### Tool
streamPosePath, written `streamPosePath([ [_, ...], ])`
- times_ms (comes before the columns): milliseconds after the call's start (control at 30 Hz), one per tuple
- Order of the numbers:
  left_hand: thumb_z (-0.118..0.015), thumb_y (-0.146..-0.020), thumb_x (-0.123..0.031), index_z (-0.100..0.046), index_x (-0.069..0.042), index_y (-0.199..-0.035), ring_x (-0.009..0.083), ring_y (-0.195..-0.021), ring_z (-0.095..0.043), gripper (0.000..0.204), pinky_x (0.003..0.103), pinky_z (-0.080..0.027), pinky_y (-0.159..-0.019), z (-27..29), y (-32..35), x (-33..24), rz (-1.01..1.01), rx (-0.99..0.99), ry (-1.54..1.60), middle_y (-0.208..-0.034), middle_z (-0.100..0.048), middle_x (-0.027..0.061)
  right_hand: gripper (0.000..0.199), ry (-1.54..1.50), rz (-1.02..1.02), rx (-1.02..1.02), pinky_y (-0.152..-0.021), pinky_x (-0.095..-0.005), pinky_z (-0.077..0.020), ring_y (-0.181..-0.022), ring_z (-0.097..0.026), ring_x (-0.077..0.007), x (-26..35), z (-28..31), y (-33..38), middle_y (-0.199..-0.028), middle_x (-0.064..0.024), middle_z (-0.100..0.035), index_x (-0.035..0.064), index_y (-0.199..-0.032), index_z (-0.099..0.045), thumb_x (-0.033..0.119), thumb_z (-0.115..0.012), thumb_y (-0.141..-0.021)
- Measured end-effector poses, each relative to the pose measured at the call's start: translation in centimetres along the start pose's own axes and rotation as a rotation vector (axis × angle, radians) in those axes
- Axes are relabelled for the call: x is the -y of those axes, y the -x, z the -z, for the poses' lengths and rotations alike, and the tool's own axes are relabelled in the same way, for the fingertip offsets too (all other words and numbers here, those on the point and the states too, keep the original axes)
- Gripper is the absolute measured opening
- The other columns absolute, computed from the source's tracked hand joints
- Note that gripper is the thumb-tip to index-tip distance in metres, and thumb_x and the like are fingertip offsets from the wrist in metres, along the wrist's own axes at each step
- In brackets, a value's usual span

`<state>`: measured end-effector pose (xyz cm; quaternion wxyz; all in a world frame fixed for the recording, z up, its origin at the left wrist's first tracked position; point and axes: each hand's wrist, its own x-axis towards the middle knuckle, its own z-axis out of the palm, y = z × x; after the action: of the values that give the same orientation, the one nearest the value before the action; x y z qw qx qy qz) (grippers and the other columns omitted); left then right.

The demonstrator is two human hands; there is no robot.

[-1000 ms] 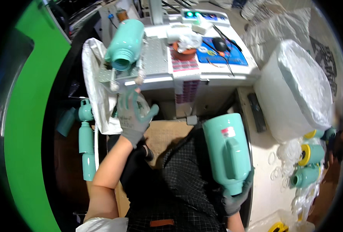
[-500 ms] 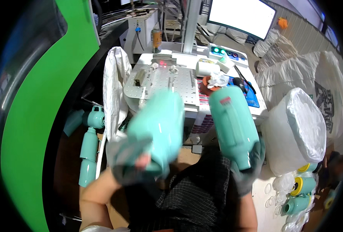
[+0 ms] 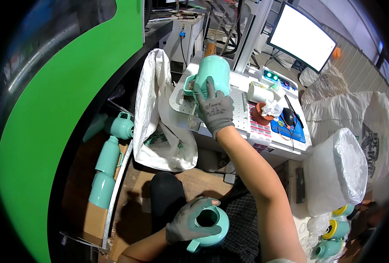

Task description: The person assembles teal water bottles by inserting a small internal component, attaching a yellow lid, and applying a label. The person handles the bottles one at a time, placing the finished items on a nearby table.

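My right hand (image 3: 214, 107), in a grey glove, reaches far forward with its fingers wrapped over a teal thermos jug (image 3: 215, 72). This jug lies over the perforated metal plate (image 3: 238, 98) on the white workbench, its handle to the left. Whether it rests fully on the plate is hidden. Close to my lap, my left hand (image 3: 190, 221), also gloved, grips the neck of a second teal jug (image 3: 216, 234). Its round dark mouth faces up, and its handle sticks out at the lower left.
Several teal jugs (image 3: 109, 153) lie in a bin at left, beside a green machine panel (image 3: 41, 118). An open white sack (image 3: 153, 109) stands by the bench. At right are a plastic-lined tub (image 3: 334, 171), a mouse (image 3: 288, 115) and a monitor (image 3: 302, 35).
My right hand has carried its jug forward and left, over the plate. My left hand has lowered the other jug to my lap, mouth upward. The view has turned left.
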<state>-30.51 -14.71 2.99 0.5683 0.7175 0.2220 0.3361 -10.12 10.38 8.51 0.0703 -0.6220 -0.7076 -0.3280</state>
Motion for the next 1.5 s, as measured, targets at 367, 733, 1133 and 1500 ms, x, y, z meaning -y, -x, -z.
streamPosePath([
  [367, -0.096, -0.072, -0.025, -0.06, -0.004, -0.136, 0.0287, -0.12, -0.064, 0.076, 0.042, -0.052, -0.103, 1.0, 0.0, 0.7, -0.014, 0.017, -0.014, -0.13, -0.064, 0.0147, 0.071, -0.059, -0.011, 0.147, -0.079, -0.0505, -0.0588, -0.1, -0.07, -0.0319, -0.6, 0.6, -1.4, -0.163, -0.0224, -0.037, 0.0251, -0.155, -0.045, 0.031, -0.071, -0.09],
  [733, -0.089, -0.071, -0.019, -0.054, 0.001, -0.135, 0.0251, -0.111, -0.06, 0.076, 0.04, -0.052, -0.095, -0.5, -0.8, -1.0, 0.334, -0.047, 0.333, -0.126, -0.059, 0.0147, 0.055, -0.648, -0.221, -0.248, -0.095, -0.0491, -0.0502, -0.105, -0.064, -0.0371, 2.2, -2.3, 4.3, -0.126, -0.0237, -0.064, 0.0077, -0.135, -0.058, 0.035, -0.067, -0.088],
  [1133, -0.074, -0.085, -0.021, -0.051, 0.003, -0.143, 0.0297, -0.125, -0.054, 0.067, 0.044, -0.042, -0.108, 0.8, -5.5, 1.0, 0.05, 0.366, -0.234, -0.139, -0.055, 0.0171, 0.067, -0.043, -1.473, -0.242, -0.105, -0.0458, -0.0517, -0.121, -0.063, -0.0375, -12.1, 18.6, 63.9, -0.134, -0.0226, -0.063, 0.0019, -0.146, -0.054, 0.027, -0.076, -0.087],
  [1500, -0.078, -0.078, -0.019, -0.063, -0.005, -0.125, 0.0344, -0.113, -0.06, 0.051, 0.042, -0.048, -0.1, -3.2, -5.9, -4.8, -0.097, 0.288, -0.696, -0.119, -0.059, 0.0172, 0.052, 0.652, -1.723, 0.727, -0.094, -0.042, -0.0546, -0.11, -0.066, -0.031, -6.6, 35.1, 98.0, -0.124, -0.019, -0.065, 0.0023, -0.14, -0.056, 0.031, -0.069, -0.099],
])
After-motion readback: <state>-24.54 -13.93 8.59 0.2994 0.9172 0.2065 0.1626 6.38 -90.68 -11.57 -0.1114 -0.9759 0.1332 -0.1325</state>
